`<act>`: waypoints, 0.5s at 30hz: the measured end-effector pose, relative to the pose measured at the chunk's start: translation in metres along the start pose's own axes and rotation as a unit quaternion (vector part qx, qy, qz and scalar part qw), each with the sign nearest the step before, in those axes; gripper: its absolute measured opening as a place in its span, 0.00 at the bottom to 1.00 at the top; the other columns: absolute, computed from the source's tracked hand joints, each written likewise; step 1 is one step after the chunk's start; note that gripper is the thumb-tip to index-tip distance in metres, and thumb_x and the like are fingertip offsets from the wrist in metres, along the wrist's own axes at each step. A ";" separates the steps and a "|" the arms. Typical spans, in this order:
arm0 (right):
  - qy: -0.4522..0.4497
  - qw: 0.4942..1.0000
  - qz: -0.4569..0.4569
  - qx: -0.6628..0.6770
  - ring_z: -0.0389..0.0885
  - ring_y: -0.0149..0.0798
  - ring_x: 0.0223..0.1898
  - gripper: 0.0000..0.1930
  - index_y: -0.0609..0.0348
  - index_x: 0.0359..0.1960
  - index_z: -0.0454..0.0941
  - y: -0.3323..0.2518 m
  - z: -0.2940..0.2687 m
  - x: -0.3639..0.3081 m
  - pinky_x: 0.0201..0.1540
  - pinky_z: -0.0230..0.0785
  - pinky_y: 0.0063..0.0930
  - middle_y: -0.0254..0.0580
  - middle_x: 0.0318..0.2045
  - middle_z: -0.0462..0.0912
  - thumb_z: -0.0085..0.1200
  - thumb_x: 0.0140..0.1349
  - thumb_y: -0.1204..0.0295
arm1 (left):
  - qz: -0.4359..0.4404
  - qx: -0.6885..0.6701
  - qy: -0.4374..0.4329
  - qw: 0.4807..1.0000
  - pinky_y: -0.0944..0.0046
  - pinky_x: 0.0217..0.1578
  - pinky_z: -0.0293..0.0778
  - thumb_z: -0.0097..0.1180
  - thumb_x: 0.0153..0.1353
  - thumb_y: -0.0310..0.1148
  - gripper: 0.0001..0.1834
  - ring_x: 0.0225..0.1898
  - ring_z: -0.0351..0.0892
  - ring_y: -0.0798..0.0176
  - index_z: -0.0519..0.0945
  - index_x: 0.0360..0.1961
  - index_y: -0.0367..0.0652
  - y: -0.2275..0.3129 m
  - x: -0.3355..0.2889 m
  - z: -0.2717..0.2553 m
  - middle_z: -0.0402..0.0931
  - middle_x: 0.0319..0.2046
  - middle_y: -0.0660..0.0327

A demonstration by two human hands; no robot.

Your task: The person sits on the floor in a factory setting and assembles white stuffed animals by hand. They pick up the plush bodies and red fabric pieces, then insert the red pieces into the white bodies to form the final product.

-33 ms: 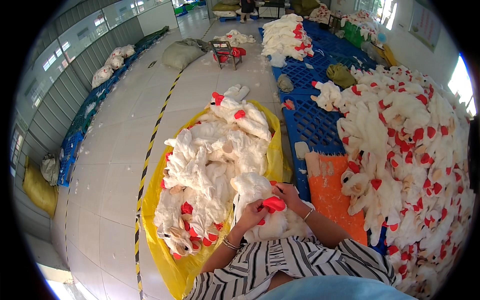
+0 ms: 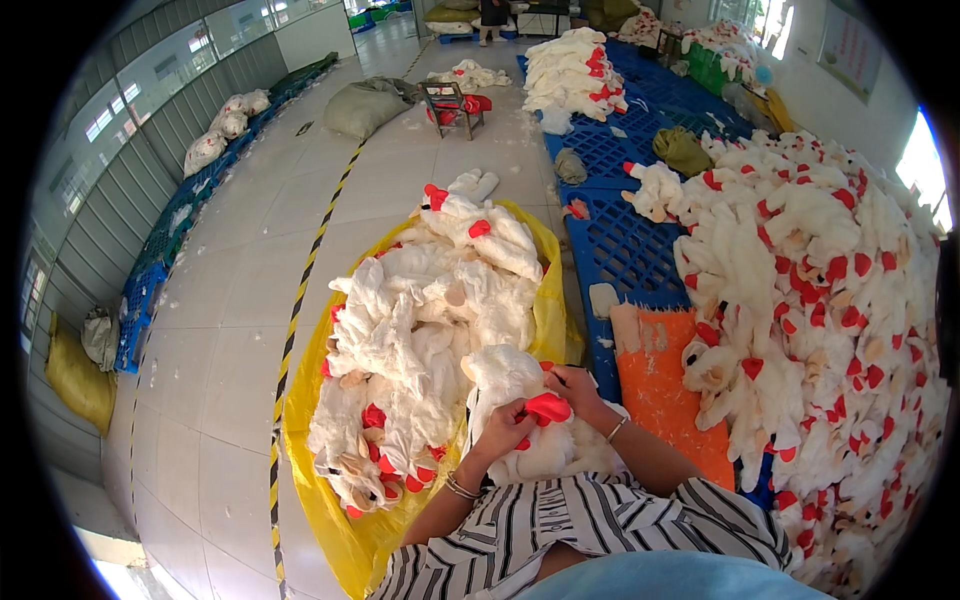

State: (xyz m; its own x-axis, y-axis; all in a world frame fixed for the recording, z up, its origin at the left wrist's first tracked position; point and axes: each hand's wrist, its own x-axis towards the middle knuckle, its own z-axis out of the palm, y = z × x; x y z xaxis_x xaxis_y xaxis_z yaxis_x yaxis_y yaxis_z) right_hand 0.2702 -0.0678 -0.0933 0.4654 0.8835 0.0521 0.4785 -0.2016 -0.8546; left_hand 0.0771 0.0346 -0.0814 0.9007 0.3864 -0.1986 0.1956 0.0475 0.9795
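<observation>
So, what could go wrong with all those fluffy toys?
The hands are on a white toy, at its red part; that might rip if pulled too hard. The big pile on the right is heaped high and could slide onto the orange mat. Toys heaped on the yellow sheet might tumble onto the floor.

right hand point(image 2: 580, 391) with its fingertip hold too small to make out, far person point(image 2: 494, 14) partly cut off, near blue cloth point(image 2: 680, 577) cropped
</observation>
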 end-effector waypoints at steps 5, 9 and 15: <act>-0.014 0.999 0.006 -0.035 0.78 0.30 0.26 0.13 0.63 0.33 0.79 0.007 -0.002 0.000 0.32 0.71 0.29 0.43 0.25 0.81 0.53 0.68 0.65 | 0.020 0.000 -0.016 1.000 0.76 0.22 0.70 0.52 0.68 0.31 0.09 0.21 0.72 0.79 0.81 0.42 0.39 -0.008 0.002 0.007 0.81 0.29 0.70; 0.052 0.992 0.016 0.115 0.81 0.35 0.35 0.13 0.59 0.46 0.78 0.027 -0.085 0.012 0.43 0.75 0.29 0.43 0.38 0.83 0.48 0.71 0.63 | 0.047 -0.118 0.010 0.992 0.76 0.23 0.71 0.45 0.69 0.29 0.12 0.22 0.76 0.74 0.81 0.43 0.35 0.061 -0.030 -0.053 0.82 0.29 0.64; -0.027 0.993 -0.071 -0.091 0.73 0.42 0.59 0.17 0.55 0.54 0.77 0.027 0.023 -0.081 0.68 0.53 0.43 0.46 0.52 0.80 0.46 0.68 0.65 | 0.182 0.155 0.002 0.971 0.56 0.35 0.75 0.56 0.64 0.33 0.11 0.30 0.81 0.54 0.81 0.40 0.35 -0.066 -0.041 0.060 0.81 0.26 0.54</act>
State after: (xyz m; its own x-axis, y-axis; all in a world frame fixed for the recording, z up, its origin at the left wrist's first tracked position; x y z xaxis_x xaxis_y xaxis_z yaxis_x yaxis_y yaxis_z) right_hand 0.2280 -0.1349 -0.1321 0.3455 0.9289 0.1335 0.6649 -0.1419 -0.7334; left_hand 0.0506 -0.0392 -0.1394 0.9310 0.3285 0.1590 -0.0272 -0.3720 0.9279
